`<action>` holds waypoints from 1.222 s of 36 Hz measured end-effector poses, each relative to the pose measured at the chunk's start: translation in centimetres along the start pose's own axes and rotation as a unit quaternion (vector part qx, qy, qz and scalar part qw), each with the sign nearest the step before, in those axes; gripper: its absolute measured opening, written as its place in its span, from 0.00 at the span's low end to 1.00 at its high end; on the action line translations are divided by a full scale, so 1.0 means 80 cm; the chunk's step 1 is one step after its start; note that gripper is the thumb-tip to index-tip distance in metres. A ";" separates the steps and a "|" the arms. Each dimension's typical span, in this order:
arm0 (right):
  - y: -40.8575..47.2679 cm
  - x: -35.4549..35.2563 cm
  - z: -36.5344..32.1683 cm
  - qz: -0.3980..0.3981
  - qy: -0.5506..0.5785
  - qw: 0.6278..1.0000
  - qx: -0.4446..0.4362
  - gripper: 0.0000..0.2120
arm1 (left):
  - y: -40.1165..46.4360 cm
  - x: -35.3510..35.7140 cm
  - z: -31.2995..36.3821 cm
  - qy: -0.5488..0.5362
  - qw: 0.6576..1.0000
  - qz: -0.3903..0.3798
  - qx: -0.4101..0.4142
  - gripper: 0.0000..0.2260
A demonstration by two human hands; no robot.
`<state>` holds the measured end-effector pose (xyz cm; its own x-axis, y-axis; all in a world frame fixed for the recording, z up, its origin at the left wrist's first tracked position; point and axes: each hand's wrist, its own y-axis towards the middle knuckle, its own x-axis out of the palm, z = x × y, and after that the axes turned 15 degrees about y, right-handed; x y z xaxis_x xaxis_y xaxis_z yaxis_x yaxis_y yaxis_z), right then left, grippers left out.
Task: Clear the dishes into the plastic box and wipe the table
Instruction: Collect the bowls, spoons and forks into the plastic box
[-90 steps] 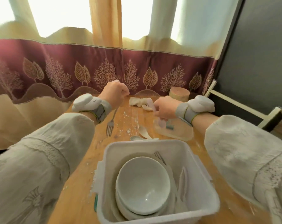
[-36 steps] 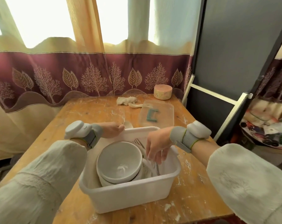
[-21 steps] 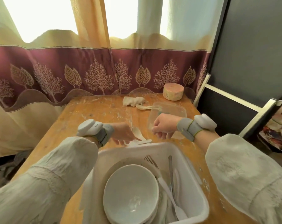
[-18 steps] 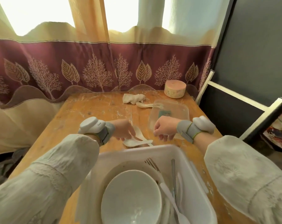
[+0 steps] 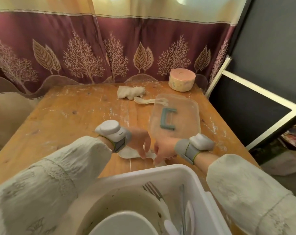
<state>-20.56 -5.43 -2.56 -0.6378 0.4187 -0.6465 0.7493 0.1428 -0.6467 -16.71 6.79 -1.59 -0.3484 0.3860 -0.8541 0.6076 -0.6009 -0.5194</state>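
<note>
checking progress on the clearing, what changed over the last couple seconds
A fork left the table for the plastic box. Both hands then returned to the white spoons just beyond it: left hand and right hand now reach down onto them. The cloth, clear lid, far spoon and round tin stayed put.

Pale embroidered long sleeves, grey wristbands with white pods, green trim

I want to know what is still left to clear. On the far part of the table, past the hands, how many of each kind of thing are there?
Cloth: 1
Spoon: 1
Clear lid: 1
Round container: 1
Total: 4
White pieces under the left hand and right hand are too hidden to count.
</note>
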 end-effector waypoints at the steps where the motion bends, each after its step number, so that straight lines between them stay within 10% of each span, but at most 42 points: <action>1: 0.001 0.000 0.000 0.001 -0.003 1.000 -0.009 0.12 | 0.001 0.001 0.002 0.005 1.000 -0.006 0.004 0.17; 17: -0.008 -0.003 -0.004 0.026 0.027 0.999 -0.030 0.16 | -0.030 -0.022 -0.010 0.062 0.994 0.009 -0.090 0.18; 33: -0.151 -0.079 -0.035 0.263 0.203 0.933 -0.140 0.03 | -0.163 -0.101 0.011 -0.046 0.942 0.295 -0.153 0.13; 44: -0.247 -0.069 -0.029 0.393 0.210 0.874 -0.193 0.10 | -0.216 -0.105 0.093 -0.138 0.943 0.283 -0.112 0.10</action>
<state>-31.44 -8.49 14.69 0.1628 0.8047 -0.5709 0.9825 -0.0793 0.1683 -29.55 8.69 14.39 -0.0771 -0.1661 -0.9831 0.8765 -0.4813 0.0126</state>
